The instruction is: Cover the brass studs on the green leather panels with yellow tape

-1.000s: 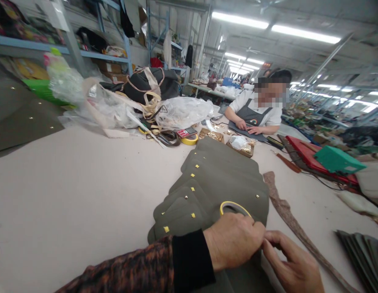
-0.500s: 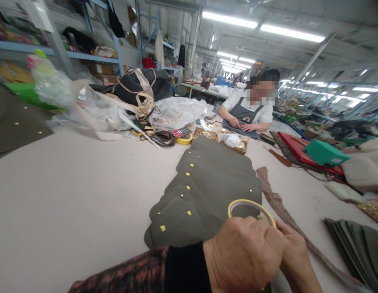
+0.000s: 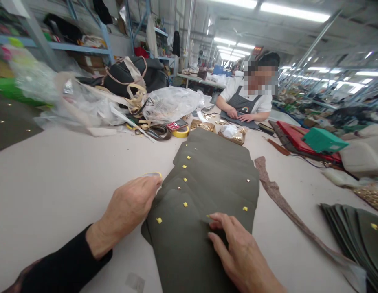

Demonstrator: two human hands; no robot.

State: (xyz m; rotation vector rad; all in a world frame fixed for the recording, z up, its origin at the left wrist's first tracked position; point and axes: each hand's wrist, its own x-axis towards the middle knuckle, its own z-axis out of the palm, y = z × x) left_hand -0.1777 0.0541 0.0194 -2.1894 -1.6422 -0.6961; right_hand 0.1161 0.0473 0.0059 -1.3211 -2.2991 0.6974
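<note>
Panels (image 3: 219, 162), olive-grey, overlapped on the tabletop (image 3: 69, 175): probably light, pliable, apt to slide; best lifted by bare edges, clear of tape. Left hand (image 3: 124, 209) closed on yellow tape roll (image 3: 159, 174). Right hand (image 3: 242, 248) loosely open, tape scrap (image 3: 207, 216) at fingertip.

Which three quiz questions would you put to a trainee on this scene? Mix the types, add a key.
1. True or false: the left hand grips a tape roll.
2. What colour is the box resting by the red slab?
A) blue
B) green
C) white
3. Fill in: in the head view, the brown strip lies to the ____ of the overlapping olive panels.

Key: 1 true; 2 B; 3 right.
</note>
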